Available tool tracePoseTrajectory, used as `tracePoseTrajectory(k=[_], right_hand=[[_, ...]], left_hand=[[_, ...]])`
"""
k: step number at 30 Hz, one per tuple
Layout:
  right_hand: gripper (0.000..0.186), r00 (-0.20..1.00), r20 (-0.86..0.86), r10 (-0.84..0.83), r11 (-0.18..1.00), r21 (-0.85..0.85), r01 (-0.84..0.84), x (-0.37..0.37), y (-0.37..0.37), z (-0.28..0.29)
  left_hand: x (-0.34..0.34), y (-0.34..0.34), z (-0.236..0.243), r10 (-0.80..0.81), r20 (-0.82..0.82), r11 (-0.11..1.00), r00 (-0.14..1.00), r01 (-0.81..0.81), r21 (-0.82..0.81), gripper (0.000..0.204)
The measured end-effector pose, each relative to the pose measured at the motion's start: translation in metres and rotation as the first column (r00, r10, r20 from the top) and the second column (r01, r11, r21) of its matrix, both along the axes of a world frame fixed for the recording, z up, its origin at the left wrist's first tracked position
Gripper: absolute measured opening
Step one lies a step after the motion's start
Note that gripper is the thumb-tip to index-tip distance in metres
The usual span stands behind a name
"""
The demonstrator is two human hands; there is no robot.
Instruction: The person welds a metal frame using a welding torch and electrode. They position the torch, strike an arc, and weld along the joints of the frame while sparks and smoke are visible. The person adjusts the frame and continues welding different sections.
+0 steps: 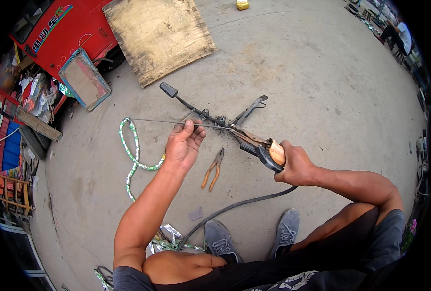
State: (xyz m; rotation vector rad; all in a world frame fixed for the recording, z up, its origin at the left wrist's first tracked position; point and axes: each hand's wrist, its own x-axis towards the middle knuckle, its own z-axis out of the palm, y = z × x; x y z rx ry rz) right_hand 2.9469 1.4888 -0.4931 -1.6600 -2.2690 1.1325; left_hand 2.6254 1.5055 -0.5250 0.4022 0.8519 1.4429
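On the concrete ground [332,106], the dark metal assembly [219,121] lies just beyond the left hand [182,143] and the right hand [297,164]. The right hand is closed around the clamp-type holder [276,152]; the left hand pinches the thin rod [154,121], its right end at the holder's jaws.

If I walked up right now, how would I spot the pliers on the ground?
Start at the person's gray shoes on the concrete ground. Look past the black cable to the spot showing between the left hand and right hand. The pliers lie there untouched, set apart from the dark metal assembly beyond by two splayed orange handles.
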Motion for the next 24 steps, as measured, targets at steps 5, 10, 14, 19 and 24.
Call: tracePoseTrajectory(k=[5, 10, 14, 19, 24], right_hand=[[0.048, 1.0, -0.005, 0.001, 1.0, 0.014, -0.001, -0.002, 0.0, -0.001], [0.048, 1.0, -0.023, 0.0, 1.0, 0.017, 0.001, -0.002, 0.0, -0.002], [0.048, 1.0, -0.018, -0.003, 1.0, 0.018, 0.003, -0.002, 0.0, -0.002], [0.048, 1.0, -0.02, 0.004, 1.0, 0.02, -0.004, -0.002, 0.0, -0.001], [0.049, 1.0, -0.011, 0.0, 1.0, 0.019, 0.0, -0.002, 0.0, -0.002]], left_hand=[[0.001, -0.001, -0.001, 0.007, 0.022, 1.0, 1.0, -0.006, -0.025, 0.012], [0.005, -0.002, -0.001, 0.0, 0.033, 0.999, 0.999, 0.001, -0.038, 0.013], [0.006, -0.003, -0.002, -0.01, 0.034, 0.999, 0.999, 0.012, -0.04, 0.013], [0.01, -0.003, -0.004, -0.015, 0.041, 0.999, 0.999, 0.017, -0.044, 0.013], [0.012, -0.002, -0.004, -0.012, 0.066, 0.999, 0.998, 0.015, -0.049, 0.012]])
